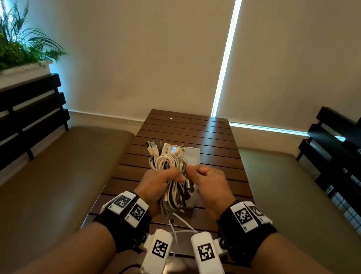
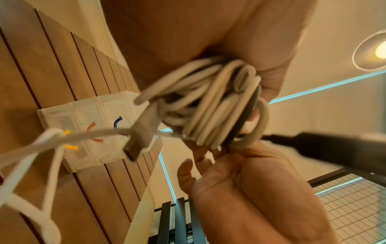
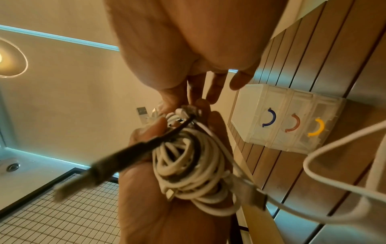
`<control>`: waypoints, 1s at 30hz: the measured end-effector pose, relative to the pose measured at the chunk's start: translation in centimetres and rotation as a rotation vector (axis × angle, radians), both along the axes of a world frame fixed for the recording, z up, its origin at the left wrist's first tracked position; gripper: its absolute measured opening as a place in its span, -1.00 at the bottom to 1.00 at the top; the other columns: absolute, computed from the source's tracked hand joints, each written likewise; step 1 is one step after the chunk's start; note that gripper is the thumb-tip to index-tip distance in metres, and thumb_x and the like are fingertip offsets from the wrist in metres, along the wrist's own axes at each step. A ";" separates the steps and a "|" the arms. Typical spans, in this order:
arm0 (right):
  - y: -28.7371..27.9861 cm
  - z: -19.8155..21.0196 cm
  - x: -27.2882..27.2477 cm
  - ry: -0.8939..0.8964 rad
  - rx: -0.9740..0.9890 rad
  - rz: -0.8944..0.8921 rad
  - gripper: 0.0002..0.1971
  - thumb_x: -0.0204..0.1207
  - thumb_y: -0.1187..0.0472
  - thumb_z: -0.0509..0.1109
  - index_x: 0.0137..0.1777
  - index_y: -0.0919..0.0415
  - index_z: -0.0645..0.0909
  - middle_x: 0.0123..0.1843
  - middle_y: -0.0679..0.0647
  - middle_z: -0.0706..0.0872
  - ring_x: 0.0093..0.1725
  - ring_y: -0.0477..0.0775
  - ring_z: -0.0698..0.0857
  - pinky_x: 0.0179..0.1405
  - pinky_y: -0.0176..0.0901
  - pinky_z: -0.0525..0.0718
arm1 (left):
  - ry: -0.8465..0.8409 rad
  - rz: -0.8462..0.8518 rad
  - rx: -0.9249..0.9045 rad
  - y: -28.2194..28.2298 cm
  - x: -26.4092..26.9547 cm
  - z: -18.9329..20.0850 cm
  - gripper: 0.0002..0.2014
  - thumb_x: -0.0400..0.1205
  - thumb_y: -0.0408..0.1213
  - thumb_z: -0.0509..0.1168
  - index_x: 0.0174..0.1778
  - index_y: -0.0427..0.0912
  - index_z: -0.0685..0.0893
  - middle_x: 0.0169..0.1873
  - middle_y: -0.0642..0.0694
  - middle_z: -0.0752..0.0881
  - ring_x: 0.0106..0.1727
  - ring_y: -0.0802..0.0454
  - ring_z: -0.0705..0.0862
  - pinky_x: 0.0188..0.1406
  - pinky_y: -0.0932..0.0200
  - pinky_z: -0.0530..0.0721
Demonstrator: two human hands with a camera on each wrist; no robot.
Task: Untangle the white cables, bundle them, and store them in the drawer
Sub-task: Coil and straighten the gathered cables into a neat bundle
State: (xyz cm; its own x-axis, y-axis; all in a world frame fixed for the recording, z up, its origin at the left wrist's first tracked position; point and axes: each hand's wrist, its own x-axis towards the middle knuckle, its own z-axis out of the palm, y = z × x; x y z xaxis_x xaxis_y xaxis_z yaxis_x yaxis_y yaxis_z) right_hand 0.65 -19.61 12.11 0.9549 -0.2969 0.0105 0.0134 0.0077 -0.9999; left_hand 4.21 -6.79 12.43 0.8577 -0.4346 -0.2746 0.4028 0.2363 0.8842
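A coil of white cables (image 1: 171, 170) mixed with a dark strand is held above the table. My left hand (image 1: 169, 178) grips the coil around its middle, and several plugs stick up beyond the fingers. My right hand (image 1: 193, 169) pinches a cable strand at the coil's upper right. A loose white cable end (image 1: 177, 228) trails down toward my wrists. In the right wrist view the coil (image 3: 188, 158) lies in the left palm. The small translucent drawer unit (image 3: 282, 125) has blue, orange and yellow handles, with all three drawers closed; in the head view the drawer unit (image 1: 193, 152) sits under my hands.
The slatted wooden table (image 1: 187, 128) is narrow and runs away from me to a blind-covered wall. Olive cushioned benches (image 1: 55, 165) with black slatted backs flank it on both sides. A planter with green plants (image 1: 5, 42) stands behind the left bench.
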 end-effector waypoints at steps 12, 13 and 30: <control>0.0 0.5 0.0 -0.011 0.109 0.035 -0.85 0.54 0.37 0.41 -0.25 0.34 0.56 -0.53 -0.03 0.62 -0.63 -0.17 0.50 -0.64 -0.34 0.48 | 0.003 -0.139 -0.099 -0.1 -0.1 0.0 -0.37 0.25 -0.42 0.39 0.31 -0.42 0.61 -0.09 -0.41 0.66 -0.16 -0.27 0.71 -0.23 -0.06 0.70; 0.0 0.6 0.0 -0.009 0.134 0.038 -0.83 0.53 0.37 0.42 -0.27 0.32 0.52 -0.56 -0.07 0.62 -0.64 -0.15 0.48 -0.64 -0.32 0.46 | -0.004 -0.144 -0.107 -0.2 0.0 -0.1 -0.38 0.26 -0.42 0.37 0.31 -0.40 0.61 -0.10 -0.39 0.68 -0.17 -0.26 0.72 -0.20 -0.07 0.70; -3.8 3.3 -2.4 0.419 -0.194 0.521 -0.83 0.48 0.37 0.48 0.00 0.26 0.58 -0.25 0.19 0.68 -0.40 0.02 0.66 -0.45 -0.18 0.66 | -0.038 0.066 -0.091 0.5 1.4 -0.8 -0.82 0.51 -0.56 0.19 -0.36 -0.30 0.59 -0.56 -0.17 0.62 -0.49 -0.08 0.63 -0.26 0.04 0.59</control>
